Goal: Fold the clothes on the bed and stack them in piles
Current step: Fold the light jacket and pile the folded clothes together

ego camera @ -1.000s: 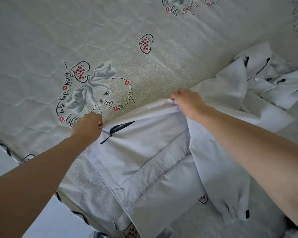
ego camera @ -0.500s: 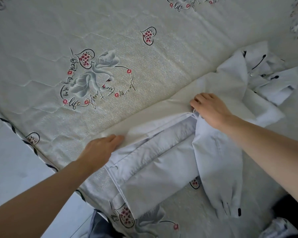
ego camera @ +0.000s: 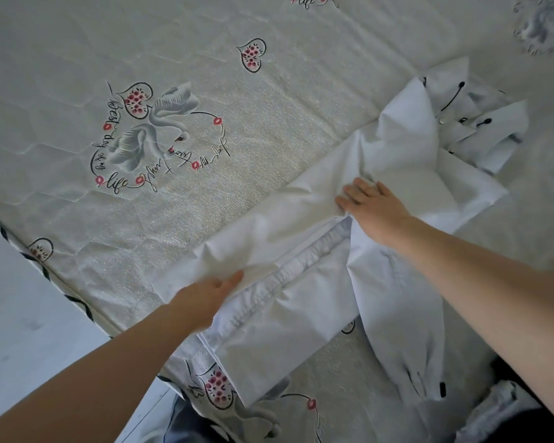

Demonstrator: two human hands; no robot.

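A white button shirt [ego camera: 301, 302] lies spread on the bed [ego camera: 269, 123], one side folded over its middle along a long diagonal edge. My left hand [ego camera: 205, 295] rests flat on the folded panel near the shirt's lower end, fingers together. My right hand [ego camera: 371, 203] presses flat on the fold farther up, fingers spread. A sleeve [ego camera: 406, 340] with a black-trimmed cuff trails down to the right under my right forearm. The collar with black piping and buttons [ego camera: 474, 123] lies crumpled at the upper right.
The bedcover is pale green with swan and heart prints [ego camera: 154, 139]. The bed's edge runs diagonally at the lower left, with pale floor [ego camera: 29, 314] beyond it. Another bit of cloth [ego camera: 499, 410] shows at the bottom right corner.
Both hands let go of the shirt's side after carrying it over the middle, and now lie flat on the fold. The view shifted slightly toward the bed's edge.
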